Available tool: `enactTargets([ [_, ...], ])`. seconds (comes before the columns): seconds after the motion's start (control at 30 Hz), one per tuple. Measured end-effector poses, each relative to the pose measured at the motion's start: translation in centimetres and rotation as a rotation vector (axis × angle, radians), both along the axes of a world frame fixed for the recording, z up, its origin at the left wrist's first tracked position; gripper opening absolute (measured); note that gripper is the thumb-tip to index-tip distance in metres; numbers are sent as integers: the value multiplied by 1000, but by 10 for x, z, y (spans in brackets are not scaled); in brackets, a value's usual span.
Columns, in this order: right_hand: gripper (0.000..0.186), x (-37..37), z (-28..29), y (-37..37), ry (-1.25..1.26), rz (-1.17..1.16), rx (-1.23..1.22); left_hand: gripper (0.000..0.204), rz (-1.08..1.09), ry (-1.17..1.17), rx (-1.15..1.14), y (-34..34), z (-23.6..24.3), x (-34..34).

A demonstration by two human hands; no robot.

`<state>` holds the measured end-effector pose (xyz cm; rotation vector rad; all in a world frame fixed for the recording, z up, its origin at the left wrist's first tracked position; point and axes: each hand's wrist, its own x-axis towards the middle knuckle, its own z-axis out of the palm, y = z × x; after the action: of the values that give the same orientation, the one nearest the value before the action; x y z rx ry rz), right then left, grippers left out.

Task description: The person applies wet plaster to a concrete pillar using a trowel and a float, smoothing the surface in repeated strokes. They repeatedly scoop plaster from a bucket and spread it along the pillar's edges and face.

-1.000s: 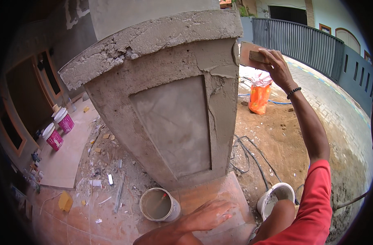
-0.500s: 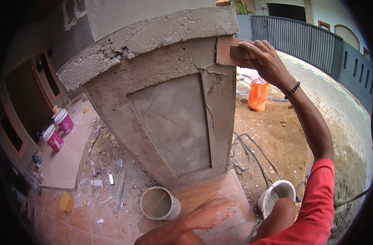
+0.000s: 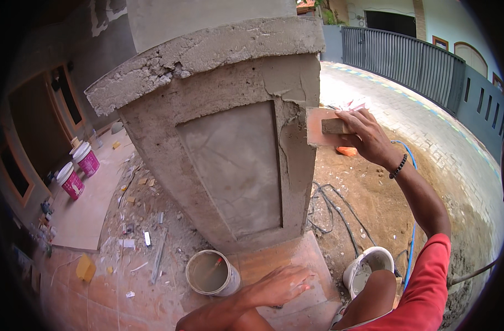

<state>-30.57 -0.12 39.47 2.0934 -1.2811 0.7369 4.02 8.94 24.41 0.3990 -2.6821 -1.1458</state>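
Note:
My right hand [image 3: 364,132] is closed on the handle of a rectangular reddish plastering float [image 3: 316,127], held against the right edge of a cement column [image 3: 202,94], just below its thick rough cap [image 3: 208,41]. The column's recessed panel [image 3: 230,165] faces me, with uneven wet-looking plaster [image 3: 290,171] along the strip to its right. My left hand [image 3: 285,284] hangs low over the tiled step, holding nothing, its fingers loosely bent and apart. Beside it stands a bucket [image 3: 188,270] of grey watery liquid with a red-handled tool in it.
A white bucket [image 3: 352,267] with grey mix stands by my knee. Cables [image 3: 335,209], a blue hose [image 3: 411,243] and a partly hidden orange sack [image 3: 346,150] lie right of the column. Two pink-white pails [image 3: 72,185], debris [image 3: 147,237] and a yellow block [image 3: 85,267] are left. A metal gate [image 3: 401,60] is behind.
My right hand brought the float leftward onto the column's edge, then moved down along it, now beside the panel's upper part. My left hand has barely moved.

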Motion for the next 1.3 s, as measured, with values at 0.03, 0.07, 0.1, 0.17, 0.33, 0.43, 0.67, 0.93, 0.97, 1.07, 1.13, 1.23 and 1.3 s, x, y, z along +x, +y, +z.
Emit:
enactTargets([
  [0.03,67,12,21,0,-42,59,7,30,-11,-5,-1,-1,-1,-1],
  [0.07,68,23,39,-4,-89,121,17,30,-19,-14,2,-1,-2,0],
  [0.1,68,29,60,-9,-38,142,-16,30,-23,-7,-4,-1,-2,-3],
  [0.17,66,40,90,-21,61,136,-72,31,-25,-3,-14,-2,-5,-7],
  [0.33,61,58,103,-44,186,99,-119,31,-33,0,15,-6,-7,-8],
  [0.43,55,58,78,-40,197,85,-26,36,-19,22,-4,-11,-23,-3],
  [0.67,53,46,10,-41,157,52,-22,37,-45,-54,-6,-16,-27,-6],
  [0.93,52,38,-86,-33,150,73,67,37,-14,-80,-12,-6,-21,-6],
  [0.97,54,37,-100,-31,172,66,73,37,-11,-79,-15,-4,-18,-7],
  [1.07,53,36,-145,-27,140,115,98,38,-29,-106,-22,2,-7,-11],
  [1.13,52,38,-166,-22,61,154,286,38,-24,-50,-52,7,-7,-10],
  [1.23,51,37,-167,-10,-410,300,657,38,-19,14,-87,15,-3,-6],
  [1.3,56,29,-168,-9,-1032,540,989,38,-14,25,-102,17,1,-4],
])
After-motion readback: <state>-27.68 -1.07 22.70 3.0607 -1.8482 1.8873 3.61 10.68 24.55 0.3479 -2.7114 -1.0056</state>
